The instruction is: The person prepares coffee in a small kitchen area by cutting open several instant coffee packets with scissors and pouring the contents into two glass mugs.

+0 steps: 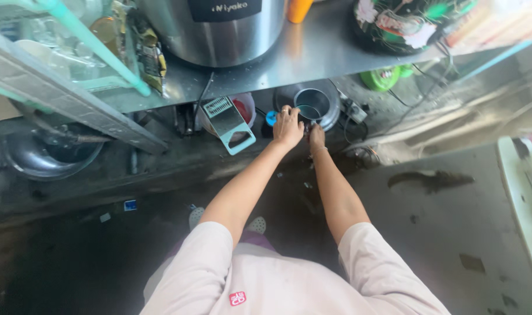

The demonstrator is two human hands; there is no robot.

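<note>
Steel everywhere down here — the person is reaching under a stainless counter (312, 55) to a small metal pot (312, 104) sitting on the low shelf, with what looks like a little water in its bottom. The left hand (288, 127) is laid over the pot's near rim, fingers curled down onto it; it seems to be steadying or gripping the edge, though how tightly it closes I cannot tell from this angle. The right hand (316, 137) is just beside it, lower and nearer the body, fingers folded in — whether it has hold of a handle or anything else is hidden.

Just left of the left hand sits a small blue cap (270, 118), and further left a teal-framed grater (227, 123) leans in front of a pale bowl with something red inside (243, 107). A tangle of black cables (359, 131) lies close on the right.

To do this well, I'd judge: keep the pot level so nothing slops, get a firm hold with both hands before moving it, draw it straight toward the body to clear the counter's edge overhead, and stay off those cables and the grater.
</note>
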